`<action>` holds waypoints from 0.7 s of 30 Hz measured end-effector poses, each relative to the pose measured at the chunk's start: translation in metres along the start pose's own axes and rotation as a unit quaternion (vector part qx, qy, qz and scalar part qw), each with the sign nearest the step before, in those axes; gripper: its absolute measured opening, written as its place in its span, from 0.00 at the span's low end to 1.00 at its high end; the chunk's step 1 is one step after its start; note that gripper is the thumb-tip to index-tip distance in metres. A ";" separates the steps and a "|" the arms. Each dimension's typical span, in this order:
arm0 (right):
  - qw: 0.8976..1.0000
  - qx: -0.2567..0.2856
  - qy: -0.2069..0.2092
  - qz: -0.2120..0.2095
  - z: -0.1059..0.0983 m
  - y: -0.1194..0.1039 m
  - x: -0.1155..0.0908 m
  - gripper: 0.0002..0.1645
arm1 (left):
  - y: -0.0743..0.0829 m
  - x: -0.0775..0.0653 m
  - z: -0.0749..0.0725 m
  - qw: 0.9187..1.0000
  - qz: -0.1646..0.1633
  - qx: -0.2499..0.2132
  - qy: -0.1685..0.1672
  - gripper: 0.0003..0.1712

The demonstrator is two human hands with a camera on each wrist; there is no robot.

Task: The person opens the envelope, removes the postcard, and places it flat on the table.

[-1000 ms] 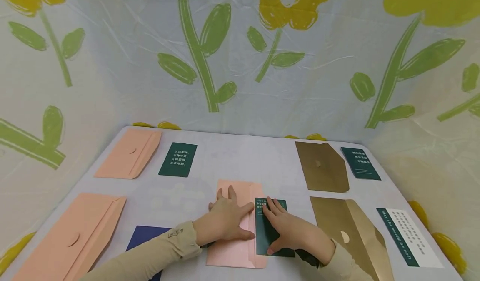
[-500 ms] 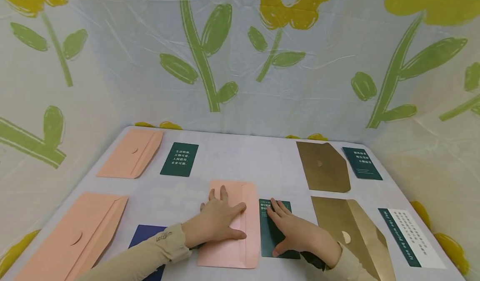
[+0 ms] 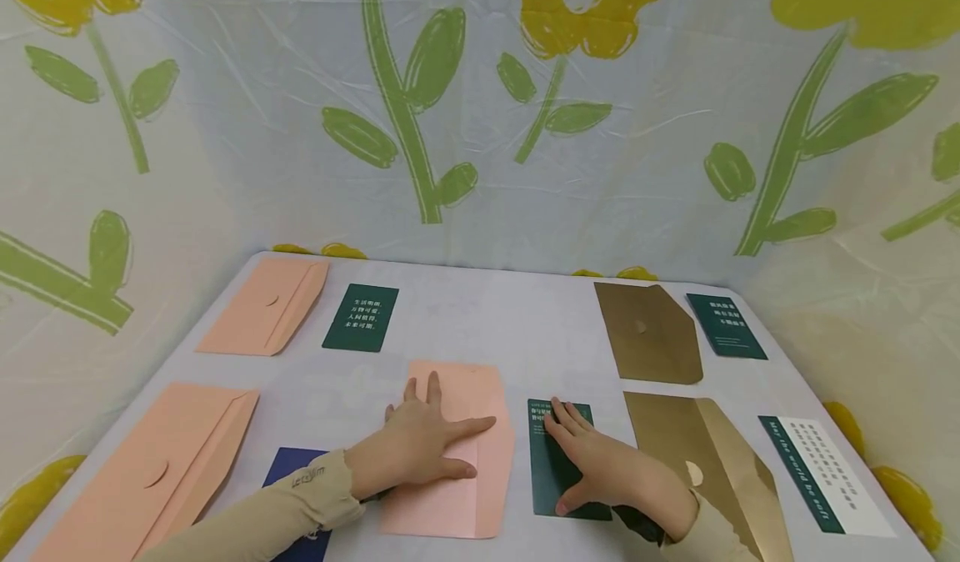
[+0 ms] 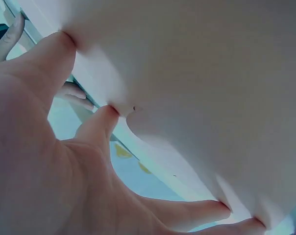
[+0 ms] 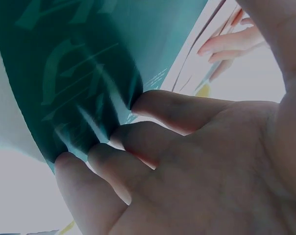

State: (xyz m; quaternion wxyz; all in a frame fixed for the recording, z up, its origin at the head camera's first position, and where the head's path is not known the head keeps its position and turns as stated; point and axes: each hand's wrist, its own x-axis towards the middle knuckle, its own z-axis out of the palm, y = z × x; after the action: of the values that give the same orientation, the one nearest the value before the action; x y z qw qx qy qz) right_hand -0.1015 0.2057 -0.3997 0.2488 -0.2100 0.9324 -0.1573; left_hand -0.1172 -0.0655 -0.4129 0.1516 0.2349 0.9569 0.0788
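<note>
A pink envelope (image 3: 487,487) lies on the table in the head view, its flap side to the right. My left hand (image 3: 416,437) rests on it with fingers spread; the left wrist view shows several fingertips (image 4: 109,115) pressing its face. To the right lies a dark green card (image 3: 546,487) with pale print, a strip of table between it and the envelope. My right hand (image 3: 600,458) lies over the card's right part, fingers extended. In the right wrist view those fingertips (image 5: 67,159) press on the card's surface, and my palm fills the lower right.
Two more pink envelopes (image 3: 262,308) lie at the left, with a green card (image 3: 362,318) beside the far one. A blue piece (image 3: 292,462) is partly under my left sleeve. Brown envelopes (image 3: 648,337), another green card (image 3: 726,328) and a white-and-green card (image 3: 817,479) lie right.
My left hand has slid left with the pink envelope, and more of its right flap shows. My right hand and the green card have shifted right, so the gap between envelope and card has widened.
</note>
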 end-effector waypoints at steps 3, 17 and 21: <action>1.000 0.000 0.000 0.006 -0.001 0.000 -0.002 0.67 | 0.003 -0.001 0.000 1.000 -0.010 0.022 0.002 0.37; 0.999 -0.016 0.005 0.034 0.012 0.001 -0.014 0.50 | 0.018 -0.019 0.008 0.998 0.029 0.052 0.008 0.44; 1.000 -0.022 -0.006 -0.003 0.013 0.006 -0.015 0.48 | 0.016 -0.018 0.007 0.998 0.023 0.053 -0.015 0.54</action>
State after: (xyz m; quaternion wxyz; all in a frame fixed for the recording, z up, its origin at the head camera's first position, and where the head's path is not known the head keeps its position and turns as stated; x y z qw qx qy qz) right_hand -0.0843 0.2151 -0.4069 0.2486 -0.2195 0.9335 -0.1360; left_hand -0.0930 -0.0595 -0.4115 0.1512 0.2661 0.9516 0.0285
